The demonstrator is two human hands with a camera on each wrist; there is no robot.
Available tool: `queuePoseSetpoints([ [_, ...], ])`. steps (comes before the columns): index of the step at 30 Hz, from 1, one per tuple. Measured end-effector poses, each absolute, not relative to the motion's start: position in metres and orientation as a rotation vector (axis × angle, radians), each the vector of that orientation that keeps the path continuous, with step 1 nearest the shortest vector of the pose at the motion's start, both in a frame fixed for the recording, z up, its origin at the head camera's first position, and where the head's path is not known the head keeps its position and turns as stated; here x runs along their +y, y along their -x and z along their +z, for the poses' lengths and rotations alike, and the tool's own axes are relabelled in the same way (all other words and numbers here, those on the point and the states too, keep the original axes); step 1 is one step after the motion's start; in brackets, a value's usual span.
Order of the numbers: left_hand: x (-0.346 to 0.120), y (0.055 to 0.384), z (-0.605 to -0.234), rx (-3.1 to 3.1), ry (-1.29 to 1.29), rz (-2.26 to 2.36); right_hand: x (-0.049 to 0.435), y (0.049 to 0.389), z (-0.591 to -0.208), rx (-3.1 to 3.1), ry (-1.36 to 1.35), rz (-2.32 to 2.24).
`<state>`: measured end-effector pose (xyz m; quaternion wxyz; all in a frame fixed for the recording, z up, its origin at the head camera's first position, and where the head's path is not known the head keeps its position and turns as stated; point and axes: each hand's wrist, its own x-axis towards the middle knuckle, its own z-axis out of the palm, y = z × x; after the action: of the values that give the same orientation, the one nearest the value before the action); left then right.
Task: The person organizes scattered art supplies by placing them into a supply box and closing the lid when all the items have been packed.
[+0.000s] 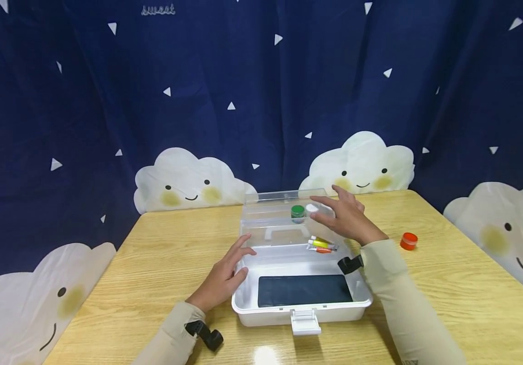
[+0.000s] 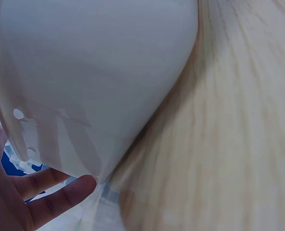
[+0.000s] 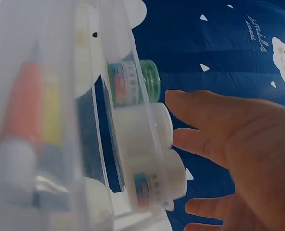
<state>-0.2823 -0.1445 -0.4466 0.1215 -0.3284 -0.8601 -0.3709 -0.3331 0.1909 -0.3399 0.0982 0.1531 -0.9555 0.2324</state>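
Observation:
A white plastic case (image 1: 270, 318) with its clear lid raised stands on the table. At its left side is my left hand (image 1: 222, 276), fingers loosely bent; in the left wrist view two fingertips (image 2: 80, 190) are at a corner of the case wall. Above the upper clear tray (image 1: 266, 213) hovers my right hand (image 1: 345, 215), fingers spread, nothing gripped. Close to its fingers are a green-lidded jar (image 3: 125, 83) and two white jars (image 3: 137, 127), lined up in a clear tray; touching or apart I cannot tell. Several small paint tubes (image 1: 320, 244), yellow and orange-red, lie lower down.
A red jar (image 1: 409, 241) stands on the wooden table (image 1: 183, 238), right of the case. Inside the case bottom lies a dark rectangle (image 1: 304, 290). The white front latch (image 1: 306, 323) hangs open. Behind the table is a dark blue curtain (image 1: 224, 126).

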Motion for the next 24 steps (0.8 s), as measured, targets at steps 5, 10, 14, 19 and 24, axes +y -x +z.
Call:
queuePoseSetpoints([
  [5,-0.144,0.282,-0.447,-2.504,0.950,-1.082,0.202,0.332,-0.337,-2.829,-0.425,0.700],
  [10,-0.144,0.281,-0.447,-2.490,0.960,-1.089,0.213,0.330,-0.335,-2.835,-0.393,0.706],
  [14,-0.144,0.282,-0.447,-2.479,0.974,-1.082,0.222,0.329,-0.334,-2.820,-0.388,0.716],
  [19,-0.144,0.282,-0.447,-2.488,0.965,-1.069,0.234,0.328,-0.333,-2.808,-0.355,0.720],
  [24,-0.144,0.282,-0.446,-2.499,0.959,-1.077,0.248,0.326,-0.330,-2.801,-0.329,0.718],
])
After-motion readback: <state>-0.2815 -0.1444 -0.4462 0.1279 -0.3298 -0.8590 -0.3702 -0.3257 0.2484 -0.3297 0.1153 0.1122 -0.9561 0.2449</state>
